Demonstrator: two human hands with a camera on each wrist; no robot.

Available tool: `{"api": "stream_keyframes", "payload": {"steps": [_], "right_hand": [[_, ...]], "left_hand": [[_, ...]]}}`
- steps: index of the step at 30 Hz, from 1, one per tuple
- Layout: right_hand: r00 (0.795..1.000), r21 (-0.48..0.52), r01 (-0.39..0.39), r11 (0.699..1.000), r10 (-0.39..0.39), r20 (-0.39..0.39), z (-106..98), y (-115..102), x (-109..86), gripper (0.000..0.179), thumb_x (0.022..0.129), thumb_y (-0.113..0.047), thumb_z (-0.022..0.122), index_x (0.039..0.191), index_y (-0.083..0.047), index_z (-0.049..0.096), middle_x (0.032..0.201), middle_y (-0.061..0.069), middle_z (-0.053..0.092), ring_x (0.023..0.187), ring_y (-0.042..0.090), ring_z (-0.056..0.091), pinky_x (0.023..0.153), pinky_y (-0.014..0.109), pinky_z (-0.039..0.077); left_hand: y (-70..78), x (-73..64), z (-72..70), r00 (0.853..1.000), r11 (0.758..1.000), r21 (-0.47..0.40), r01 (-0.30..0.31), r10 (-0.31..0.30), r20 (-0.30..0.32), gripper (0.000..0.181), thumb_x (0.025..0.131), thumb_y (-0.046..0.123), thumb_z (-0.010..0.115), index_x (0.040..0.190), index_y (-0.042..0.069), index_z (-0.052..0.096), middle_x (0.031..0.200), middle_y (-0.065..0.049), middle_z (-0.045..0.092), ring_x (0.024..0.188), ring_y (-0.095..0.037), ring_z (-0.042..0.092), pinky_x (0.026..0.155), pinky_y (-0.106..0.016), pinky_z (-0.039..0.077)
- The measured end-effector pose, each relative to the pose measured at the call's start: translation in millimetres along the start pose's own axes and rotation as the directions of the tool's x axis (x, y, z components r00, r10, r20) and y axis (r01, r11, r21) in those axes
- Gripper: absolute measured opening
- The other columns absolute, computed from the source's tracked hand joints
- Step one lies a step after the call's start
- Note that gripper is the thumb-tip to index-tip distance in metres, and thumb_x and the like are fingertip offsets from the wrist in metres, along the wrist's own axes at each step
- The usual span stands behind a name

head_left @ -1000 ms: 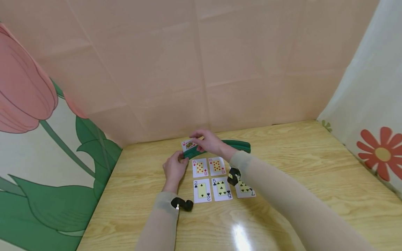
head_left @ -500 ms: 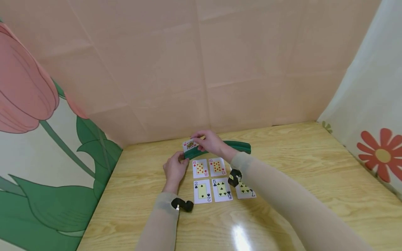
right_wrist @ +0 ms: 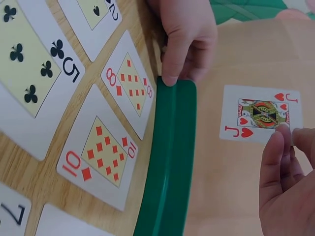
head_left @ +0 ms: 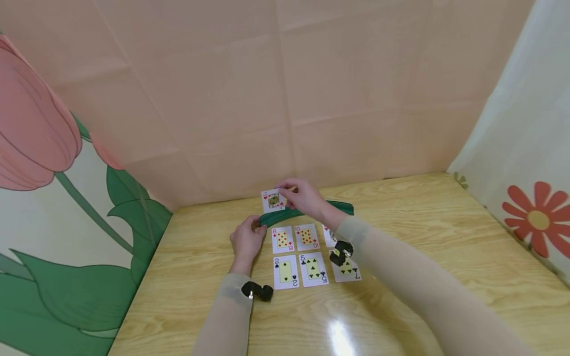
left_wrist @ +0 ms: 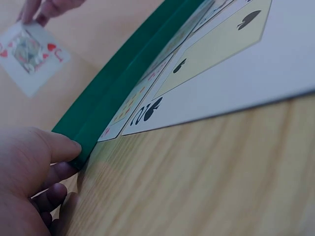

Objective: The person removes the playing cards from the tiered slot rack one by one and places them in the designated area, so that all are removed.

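Note:
My right hand (head_left: pixel 307 200) pinches the jack of hearts (right_wrist: pixel 261 113) by one corner between thumb and fingers. The card is raised over the left part of a curved green card holder (head_left: pixel 276 217), and the right wrist view shows it apart from the holder. My left hand (head_left: pixel 247 241) grips the holder's left end between thumb and fingers; the left wrist view shows the thumb (left_wrist: pixel 66 147) on its front face. The holder's middle is hidden behind my right hand in the head view.
Face up before the holder lie an eight of diamonds (head_left: pixel 282 240), a ten of diamonds (head_left: pixel 307 237), a two of spades (head_left: pixel 285 272), a five of clubs (head_left: pixel 313 269) and a black seven (head_left: pixel 347 271). Another card (head_left: pixel 328 237) is partly hidden by my right wrist. A cloth wall (head_left: pixel 285 99) stands behind the table.
My right hand has lifted the jack of hearts up from the holder, where its lower part was hidden. My left hand stays at the holder's end.

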State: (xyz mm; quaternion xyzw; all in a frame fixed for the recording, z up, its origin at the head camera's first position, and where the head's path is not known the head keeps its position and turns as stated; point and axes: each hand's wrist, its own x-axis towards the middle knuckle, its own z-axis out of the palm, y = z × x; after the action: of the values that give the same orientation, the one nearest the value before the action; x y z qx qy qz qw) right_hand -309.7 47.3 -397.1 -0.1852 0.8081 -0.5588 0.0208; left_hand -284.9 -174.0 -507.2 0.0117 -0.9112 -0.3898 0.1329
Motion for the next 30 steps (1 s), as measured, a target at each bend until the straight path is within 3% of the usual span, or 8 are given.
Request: {"api": "stream_keyframes", "payload": {"steps": [2, 6, 13, 20, 30], "right_hand": [[1.0, -0.011, -0.001, 1.0, 0.001, -0.003, -4.4, -1.6, -3.5, 0.026, 0.115, -0.022, 0.062, 0.136, -0.016, 0.076, 0.102, 0.021, 0.07, 0.082, 0.042, 0.067, 0.065, 0.036, 0.054], [1.0, -0.013, -0.004, 1.0, 0.004, 0.001, -13.5, -4.0, -10.4, 0.026, 0.115, -0.022, 0.063, 0.137, -0.018, 0.076, 0.097, 0.024, 0.069, 0.078, 0.038, 0.065, 0.062, 0.033, 0.052], [1.0, -0.005, 0.004, 1.0, -0.004, 0.017, -30.6, -7.5, -27.1, 0.026, 0.115, -0.022, 0.063, 0.136, -0.016, 0.076, 0.085, 0.021, 0.065, 0.078, 0.049, 0.059, 0.062, 0.035, 0.05], [1.0, -0.048, 0.02, 0.999, -0.02, 0.013, -45.6, -5.0, -45.7, 0.026, 0.114, -0.021, 0.065, 0.136, -0.013, 0.076, 0.088, 0.019, 0.067, 0.071, 0.027, 0.058, 0.064, 0.033, 0.05], [1.0, -0.105, 0.006, 0.994, -0.004, 0.011, -72.1, 6.5, -68.2, 0.027, 0.114, -0.024, 0.065, 0.136, -0.014, 0.077, 0.087, 0.021, 0.067, 0.072, 0.026, 0.06, 0.064, 0.036, 0.053]], "left_hand": [[-0.8, 0.7, 1.0, 1.0, 1.0, 0.001, 0.002, -0.002, 0.0, 0.029, 0.103, 0.021, 0.081, 0.13, 0.014, 0.077, 0.118, -0.003, 0.081, 0.096, -0.029, 0.065, 0.107, -0.057, 0.034], [-3.0, 2.6, 2.6, 1.0, 1.0, 0.011, 0.003, -0.003, 0.001, 0.03, 0.102, 0.022, 0.081, 0.131, 0.014, 0.077, 0.119, -0.003, 0.081, 0.099, -0.029, 0.066, 0.107, -0.057, 0.034], [-3.5, 3.7, 4.0, 1.0, 1.0, 0.017, 0.008, -0.009, 0.009, 0.031, 0.103, 0.022, 0.081, 0.132, 0.014, 0.077, 0.12, -0.004, 0.081, 0.106, -0.03, 0.069, 0.108, -0.058, 0.034], [-0.9, 4.0, 3.8, 1.0, 1.0, 0.004, 0.0, 0.0, 0.0, 0.029, 0.103, 0.022, 0.081, 0.13, 0.013, 0.077, 0.12, -0.004, 0.081, 0.107, -0.031, 0.069, 0.108, -0.058, 0.033], [2.3, 1.9, 2.8, 1.0, 1.0, -0.002, 0.006, -0.006, 0.008, 0.032, 0.104, 0.023, 0.08, 0.135, 0.014, 0.075, 0.123, -0.005, 0.079, 0.117, -0.032, 0.068, 0.111, -0.058, 0.032]]}}
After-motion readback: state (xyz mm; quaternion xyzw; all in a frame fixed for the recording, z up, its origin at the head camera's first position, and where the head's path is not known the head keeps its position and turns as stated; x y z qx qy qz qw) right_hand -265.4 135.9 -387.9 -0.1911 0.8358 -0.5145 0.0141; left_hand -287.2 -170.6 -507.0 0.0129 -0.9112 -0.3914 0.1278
